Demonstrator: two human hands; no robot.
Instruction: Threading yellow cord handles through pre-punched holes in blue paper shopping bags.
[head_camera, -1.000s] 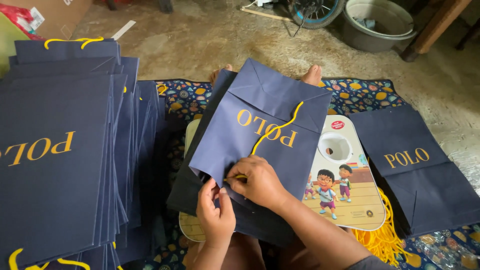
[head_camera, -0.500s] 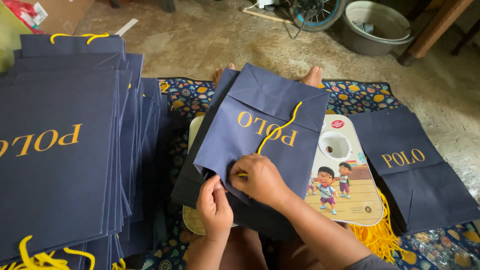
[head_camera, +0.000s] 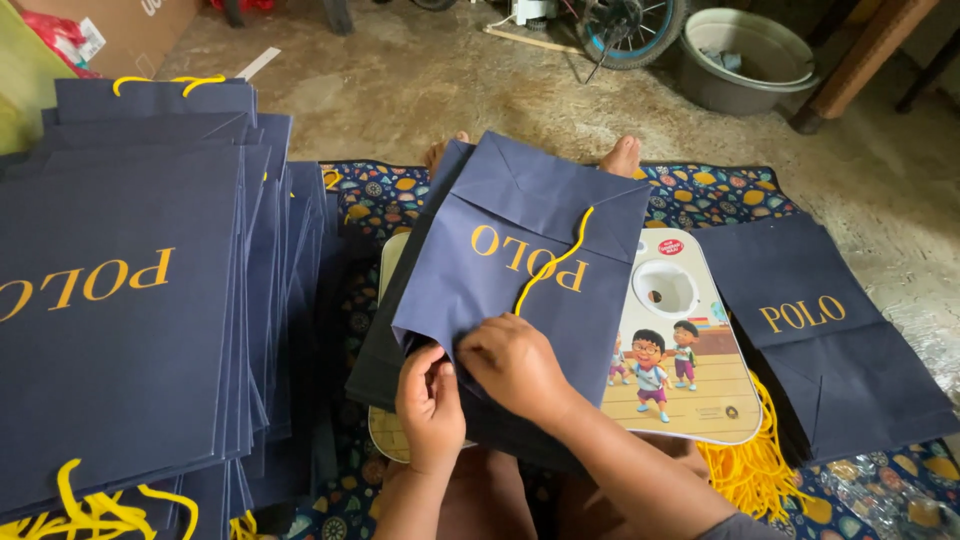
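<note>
A flat navy paper bag (head_camera: 520, 250) with gold lettering lies tilted on a small cartoon-printed lap tray (head_camera: 690, 380). A yellow cord (head_camera: 553, 262) runs across the bag's face. My left hand (head_camera: 430, 405) pinches the bag's near edge from below. My right hand (head_camera: 515, 362) presses on the same edge beside it, fingers curled over the paper. More navy bags lie under the top one.
A tall stack of navy bags (head_camera: 130, 290) with yellow cord handles fills the left. Another navy bag (head_camera: 830, 340) lies at the right, by loose yellow cords (head_camera: 745, 465). A patterned mat (head_camera: 720, 195), bare feet (head_camera: 622, 155), a basin (head_camera: 745, 55) and a bicycle wheel (head_camera: 625, 30) lie beyond.
Both hands have stayed at the bag's near edge, with the fingers shifting slightly. The view has drifted a little.
</note>
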